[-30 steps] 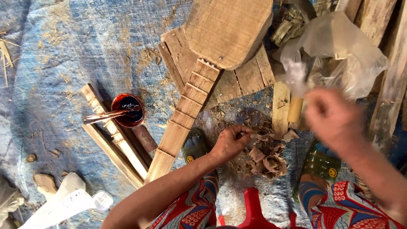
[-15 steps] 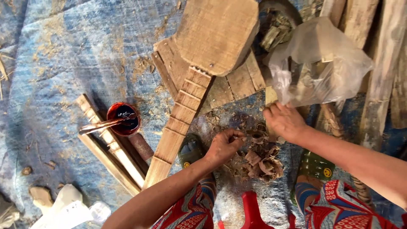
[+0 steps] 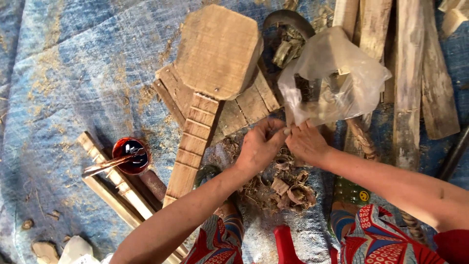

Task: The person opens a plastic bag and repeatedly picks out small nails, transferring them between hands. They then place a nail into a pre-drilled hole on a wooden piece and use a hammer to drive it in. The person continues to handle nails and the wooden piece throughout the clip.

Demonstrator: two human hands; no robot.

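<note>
Left hand [image 3: 259,146] and right hand [image 3: 307,143], fingertips meeting and pinching the lower edge of a clear plastic bag [image 3: 337,78], above wood shavings [image 3: 288,188] on the blue tarp [image 3: 63,73], right of the carved wooden neck [image 3: 193,142] and red cup [image 3: 130,155].

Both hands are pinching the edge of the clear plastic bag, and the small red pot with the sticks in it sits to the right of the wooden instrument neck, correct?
Not quite. The head view shows the small red pot, with thin sticks resting in it, to the left of the pale fretted wooden instrument neck, not the right. The rest holds: the left hand and right hand meet at the lower edge of the clear plastic bag, pinching it.
</note>
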